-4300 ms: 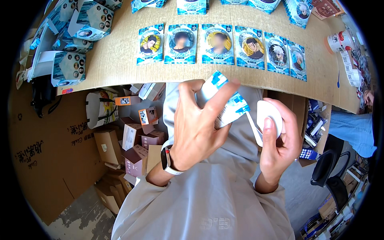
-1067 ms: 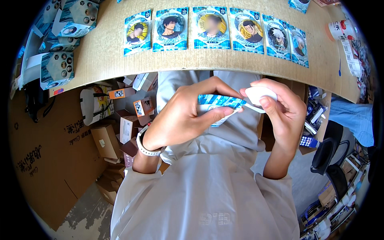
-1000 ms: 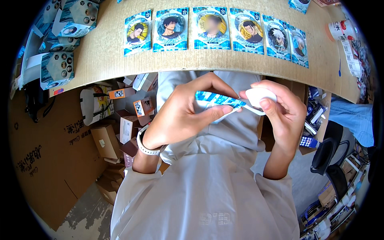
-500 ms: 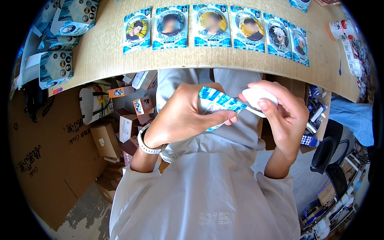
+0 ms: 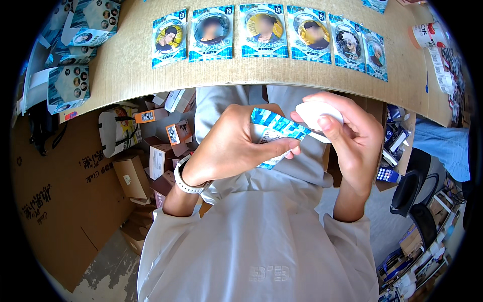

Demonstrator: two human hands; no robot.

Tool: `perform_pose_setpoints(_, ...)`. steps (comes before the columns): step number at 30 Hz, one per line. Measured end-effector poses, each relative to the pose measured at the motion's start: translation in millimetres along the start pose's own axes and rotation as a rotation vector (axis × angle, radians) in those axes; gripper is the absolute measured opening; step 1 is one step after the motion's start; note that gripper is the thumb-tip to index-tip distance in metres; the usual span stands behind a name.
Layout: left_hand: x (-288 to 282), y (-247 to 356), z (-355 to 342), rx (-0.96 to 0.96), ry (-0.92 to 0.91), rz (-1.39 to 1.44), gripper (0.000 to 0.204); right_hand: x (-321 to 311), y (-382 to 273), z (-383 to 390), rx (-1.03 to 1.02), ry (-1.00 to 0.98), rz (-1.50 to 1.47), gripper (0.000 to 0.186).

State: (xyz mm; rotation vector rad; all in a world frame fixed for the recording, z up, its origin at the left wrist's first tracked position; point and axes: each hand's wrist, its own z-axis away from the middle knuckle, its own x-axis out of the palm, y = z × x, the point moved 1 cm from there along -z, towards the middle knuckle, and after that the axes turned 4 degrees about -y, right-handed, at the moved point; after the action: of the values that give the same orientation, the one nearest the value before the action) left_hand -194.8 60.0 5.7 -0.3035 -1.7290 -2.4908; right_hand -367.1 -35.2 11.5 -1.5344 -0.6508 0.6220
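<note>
Above my lap, my left hand (image 5: 236, 143) grips a small blue-and-white printed packet (image 5: 274, 126), thumb across its near side. Its back, with small print, faces up. My right hand (image 5: 352, 136) pinches a smooth white rounded piece (image 5: 318, 117) between thumb and fingers. I cannot make out what kind of thing it is. The piece is close to the packet's right corner; whether they touch cannot be told. On the table beyond lies a row of several flat blue card packs (image 5: 264, 31), each with a round picture badge.
The wooden table's (image 5: 201, 75) near edge runs just beyond my hands. Blue display boxes (image 5: 69, 88) stand at its left, a white bottle (image 5: 427, 36) at its right. Below are opened cartons (image 5: 132, 176), a large cardboard sheet (image 5: 60, 201) and a black chair (image 5: 410, 183).
My right hand has moved a little left and away from me, bringing the white piece along the packet's corner. My left hand keeps its grip, almost unmoved.
</note>
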Motion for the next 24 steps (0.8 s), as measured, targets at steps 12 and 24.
perform_pose_setpoints(12,-10.2,-9.1,1.9,0.025,-0.004,0.147,0.024,3.6,8.2,-2.8,0.047,-0.004,-0.136,0.021)
perform_pose_setpoints(24,-8.4,-11.2,8.5,0.019,0.056,-0.005,0.011,-7.1,1.4,1.3,0.050,-0.017,0.162,0.015)
